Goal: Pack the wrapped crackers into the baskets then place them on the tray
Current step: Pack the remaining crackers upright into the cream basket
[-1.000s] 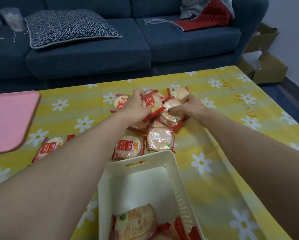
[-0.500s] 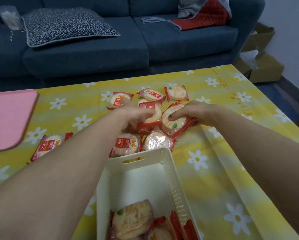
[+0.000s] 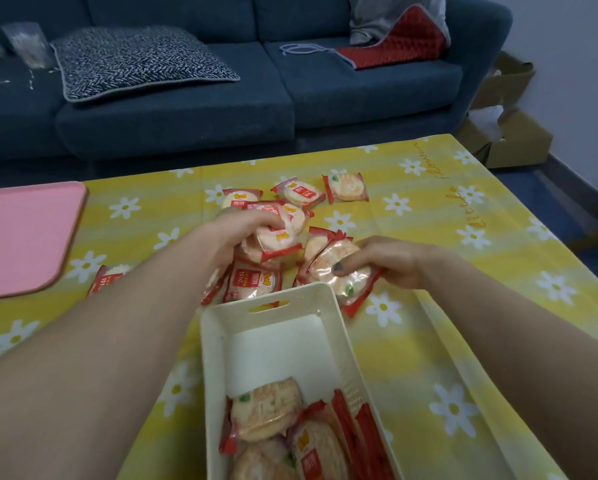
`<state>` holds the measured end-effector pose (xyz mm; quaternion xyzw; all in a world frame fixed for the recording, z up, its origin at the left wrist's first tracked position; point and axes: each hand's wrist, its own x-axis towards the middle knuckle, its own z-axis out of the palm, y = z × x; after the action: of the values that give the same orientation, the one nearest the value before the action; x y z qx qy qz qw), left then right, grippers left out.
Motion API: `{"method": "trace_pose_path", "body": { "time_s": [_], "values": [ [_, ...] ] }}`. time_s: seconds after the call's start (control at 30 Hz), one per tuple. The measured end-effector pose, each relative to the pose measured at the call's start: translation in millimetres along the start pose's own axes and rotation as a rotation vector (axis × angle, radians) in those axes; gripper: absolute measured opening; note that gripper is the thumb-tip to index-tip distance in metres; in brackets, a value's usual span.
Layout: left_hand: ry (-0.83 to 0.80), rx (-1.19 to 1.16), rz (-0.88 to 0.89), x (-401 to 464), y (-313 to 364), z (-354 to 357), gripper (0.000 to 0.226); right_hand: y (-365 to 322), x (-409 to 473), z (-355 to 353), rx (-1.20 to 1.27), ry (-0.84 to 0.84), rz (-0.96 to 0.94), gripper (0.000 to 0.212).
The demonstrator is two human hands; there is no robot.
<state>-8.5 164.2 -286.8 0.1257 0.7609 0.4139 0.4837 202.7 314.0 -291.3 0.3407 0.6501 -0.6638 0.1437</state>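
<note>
Now both loads of wrapped crackers (image 3: pixel 339 271) had come back from the loose pile to the white basket's (image 3: pixel 273 341) far rim. Left hand (image 3: pixel 238 233) gripped a stack, right hand (image 3: pixel 391 261) pinched a couple. Dropping in likely followed; pink tray (image 3: pixel 24 237) waited on the bench (image 3: pixel 464 341).

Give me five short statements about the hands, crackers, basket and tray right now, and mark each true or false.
1. Both hands hold wrapped crackers. True: the left hand grips a stack, the right hand grips packets.
2. The white basket is empty. False: packets lie at its near end.
3. The pink tray lies left of the basket. True.
4. The basket stands on the tray. False: it stands on the yellow tablecloth.
5. No crackers remain on the cloth. False: several loose crackers remain.
</note>
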Motion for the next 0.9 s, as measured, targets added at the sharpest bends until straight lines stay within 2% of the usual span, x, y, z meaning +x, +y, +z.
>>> {"method": "trace_pose_path", "body": {
  "time_s": [0.03, 0.07, 0.13, 0.17, 0.2, 0.3, 0.4, 0.47, 0.57, 0.67, 0.73, 0.83, 0.9],
  "values": [
    [-0.017, 0.015, 0.001, -4.1, -1.5, -9.8, 0.051, 0.4, 1.1, 2.6, -0.056, 0.029, 0.016, 0.032],
    [-0.029, 0.072, -0.005, -8.7, -4.2, -19.6, 0.053, -0.3, 1.3, 5.4, -0.099, 0.065, 0.032, 0.045],
    [-0.026, 0.273, -0.016, -16.3, -13.3, -33.7, 0.054, -0.6, 4.6, 9.7, -0.166, 0.115, 0.079, 0.089],
    [-0.017, 0.366, -0.019, -21.3, -18.7, -37.3, 0.055, -2.2, 4.1, 13.8, -0.193, 0.137, 0.086, 0.102],
    [-0.013, 0.427, -0.027, -25.7, -24.3, -38.9, 0.058, -4.8, 2.4, 18.7, -0.212, 0.158, 0.078, 0.107],
    [-0.084, 0.490, -0.038, -38.3, -36.5, -29.3, 0.052, -16.0, 1.3, 23.7, -0.332, 0.192, 0.018, 0.098],
    [-0.150, 0.590, -0.017, -39.3, -39.7, -22.5, 0.069, -34.4, 8.5, 24.1, -0.590, 0.152, 0.015, 0.100],
    [-0.169, 0.635, 0.000, -37.4, -39.3, -19.2, 0.071, -43.6, 14.7, 25.3, -0.684, 0.110, 0.051, 0.102],
    [-0.149, 0.641, 0.012, -34.8, -40.8, -16.2, 0.069, -47.2, 22.5, 29.5, -0.633, 0.075, 0.078, 0.096],
    [-0.136, 0.566, 0.007, -33.1, -43.7, -15.9, 0.075, -43.6, 26.0, 27.1, -0.661, 0.116, 0.062, 0.088],
    [-0.122, 0.531, 0.016, -33.0, -46.2, -14.8, 0.069, -44.5, 21.3, 24.6, -0.654, 0.142, 0.055, 0.082],
    [-0.125, 0.485, 0.038, -35.0, -48.2, -12.0, 0.062, -43.6, 17.8, 20.6, -0.596, 0.194, 0.048, 0.095],
    [-0.100, 0.457, 0.063, -38.4, -48.1, -9.8, 0.062, -40.6, 15.6, 21.4, -0.552, 0.207, 0.033, 0.096]
  ]
}}
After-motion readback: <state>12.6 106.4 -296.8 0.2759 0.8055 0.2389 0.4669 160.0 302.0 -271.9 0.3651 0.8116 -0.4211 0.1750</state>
